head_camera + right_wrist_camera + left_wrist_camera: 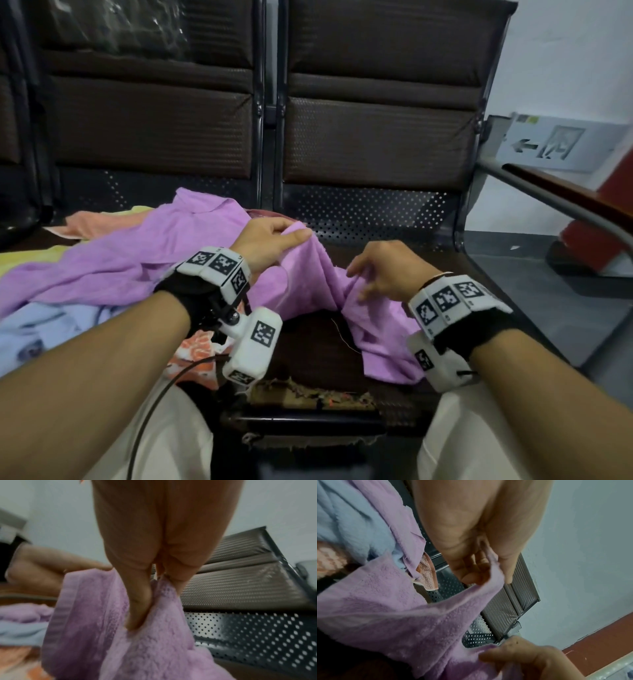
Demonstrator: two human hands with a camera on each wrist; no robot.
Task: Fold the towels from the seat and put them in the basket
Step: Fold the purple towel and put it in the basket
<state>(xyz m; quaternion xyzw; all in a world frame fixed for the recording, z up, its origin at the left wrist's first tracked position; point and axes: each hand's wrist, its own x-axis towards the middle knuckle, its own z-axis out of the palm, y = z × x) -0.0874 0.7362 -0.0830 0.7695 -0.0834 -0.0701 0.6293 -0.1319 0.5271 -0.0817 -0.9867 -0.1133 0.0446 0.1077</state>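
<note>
A purple towel (144, 260) lies crumpled across the dark brown seat (308, 346), spreading from the left to the middle. My left hand (274, 240) pinches a raised edge of it between thumb and fingers; the same edge (489, 580) shows in the left wrist view. My right hand (376, 270) pinches another fold of the purple towel (154, 635) lower and to the right. The cloth sags between both hands. No basket is in view.
Other towels lie at the left: light blue (44, 329), orange patterned (191, 356), peach (92, 222) and yellow (30, 253). The seat's backrest (376, 137) rises behind. A metal armrest (555, 202) runs along the right; grey floor (534, 281) beyond it.
</note>
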